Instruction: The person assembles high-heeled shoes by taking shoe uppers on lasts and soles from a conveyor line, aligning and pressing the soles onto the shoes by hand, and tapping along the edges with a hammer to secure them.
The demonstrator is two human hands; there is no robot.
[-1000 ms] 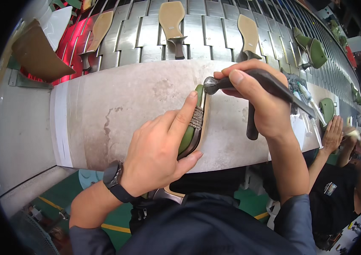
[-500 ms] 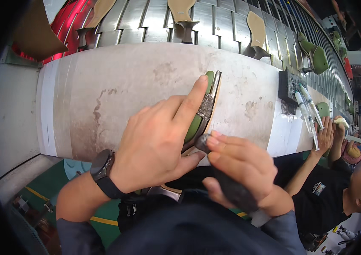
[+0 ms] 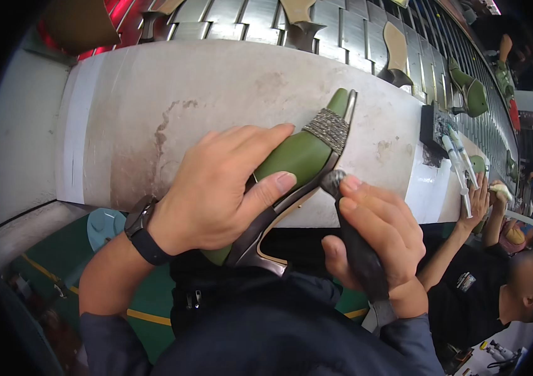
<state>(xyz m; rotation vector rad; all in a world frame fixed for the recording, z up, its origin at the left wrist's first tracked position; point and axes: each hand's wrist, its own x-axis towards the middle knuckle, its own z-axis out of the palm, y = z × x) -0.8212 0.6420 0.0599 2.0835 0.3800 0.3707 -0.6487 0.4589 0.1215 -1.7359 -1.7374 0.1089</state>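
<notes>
A heeled sandal (image 3: 276, 213) on a green shoe last (image 3: 297, 161) lies tilted across the bench's near edge, toe pointing away and heel toward me. A glittering dark strap (image 3: 331, 130) crosses the last near its toe. My left hand (image 3: 207, 182), with a watch on its wrist, is wrapped over the last from the left, its thumb pressed on the green side. My right hand (image 3: 382, 229) grips a dark hand tool (image 3: 361, 250) with a rounded, shiny end. That end is at the sole's edge just behind the strap; I cannot tell whether it touches.
The pale, stained bench (image 3: 135, 125) reaches a metal slat conveyor (image 3: 229, 15) carrying several soles and heels. At the right stand a black block (image 3: 432, 125) and several syringes (image 3: 460, 160). A co-worker's hand (image 3: 476, 197) is beside them. A blue stool (image 3: 105, 227) stands below left.
My left hand has shifted from a finger pointing along the last to a grip around its side. The sandal has turned, exposing more green last and the heel. The tool has moved right.
</notes>
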